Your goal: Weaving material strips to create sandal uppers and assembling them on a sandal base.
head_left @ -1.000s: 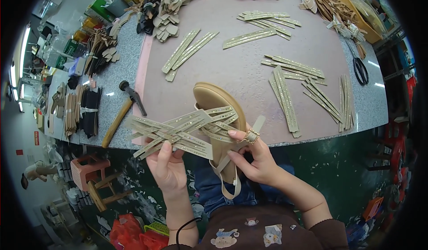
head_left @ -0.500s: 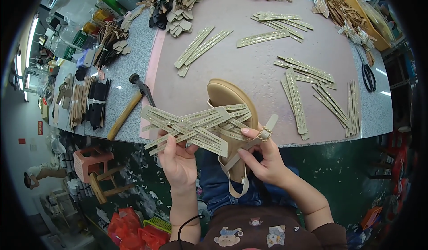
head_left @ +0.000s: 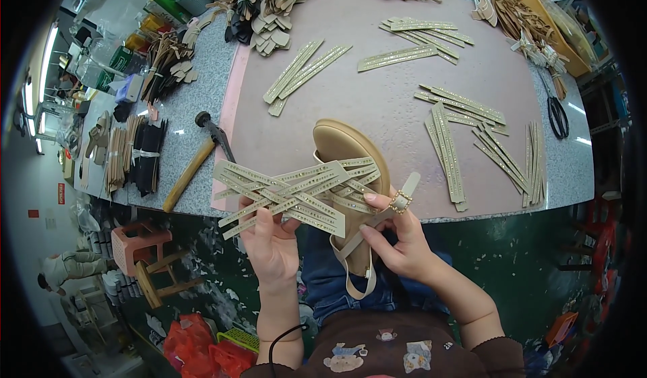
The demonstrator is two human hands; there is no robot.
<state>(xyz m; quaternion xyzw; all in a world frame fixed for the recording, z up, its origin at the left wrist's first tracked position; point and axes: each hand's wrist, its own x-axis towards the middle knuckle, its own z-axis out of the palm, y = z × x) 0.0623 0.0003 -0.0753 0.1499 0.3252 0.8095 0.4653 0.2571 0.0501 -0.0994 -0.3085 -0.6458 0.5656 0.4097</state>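
Spanning the upper view, the bench (head_left: 207, 84) carries a dull pink mat (head_left: 384, 101), strewn with glittery strips (head_left: 445, 155). In line with its near edge, toe pointing away, is the sandal (head_left: 345, 143); a woven panel (head_left: 293, 190) partly hides it. Left lies a hammer (head_left: 190, 174); far right, scissors (head_left: 557, 109). The left hand (head_left: 273, 255) pinches the panel between narrow-set fingers (head_left: 263, 224); the right hand's (head_left: 406, 246) fingers grip the sandal beside its buckle (head_left: 402, 202).

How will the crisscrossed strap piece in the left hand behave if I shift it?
The strap piece is probably fairly stiff, extending flat beyond the left hand. It looks light, being thin strips. Its fanned ends might catch, since they spread apart.
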